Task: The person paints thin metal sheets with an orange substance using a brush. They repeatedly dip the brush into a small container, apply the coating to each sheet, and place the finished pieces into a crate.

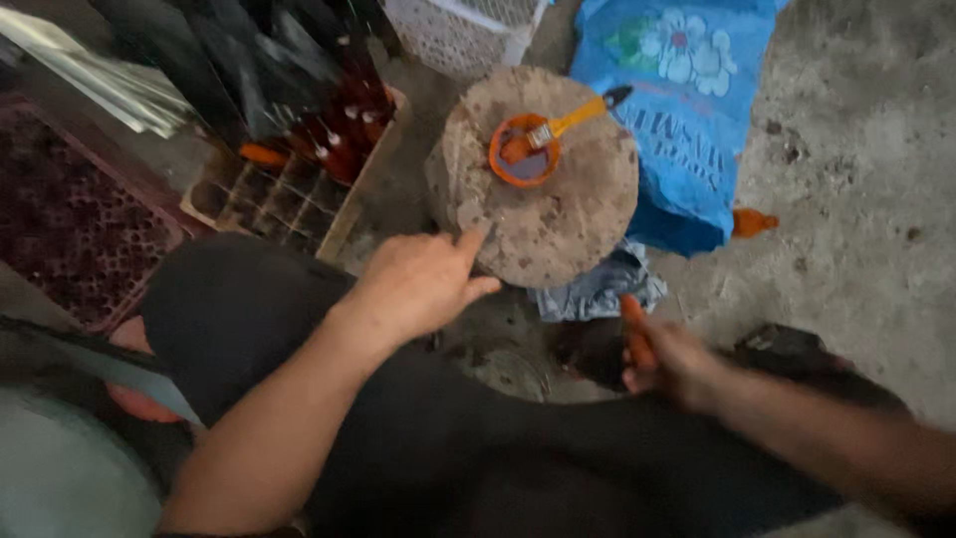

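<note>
Dark trousers point(418, 448) filled the foreground; above them the left hand point(423, 284) rested loose, fingers apart, at the round stone block point(543, 199). Right hand point(667, 361) had its grip clamped on a slim orange stick point(635, 334), low beside the crumpled blue cloth point(597, 289).

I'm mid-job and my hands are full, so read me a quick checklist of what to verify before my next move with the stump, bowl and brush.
1. Left hand on the stump edge: ok, fingers touch the rim.
2. Right hand gripping the orange handle: ok; what tool it is, cannot tell.
3. Bowl upright on the stump: ok.
4. Brush resting in the bowl: ok, handle sticks out over the rim.
5. Rag clear of the stump top: ok, it lies beside the base.
</note>
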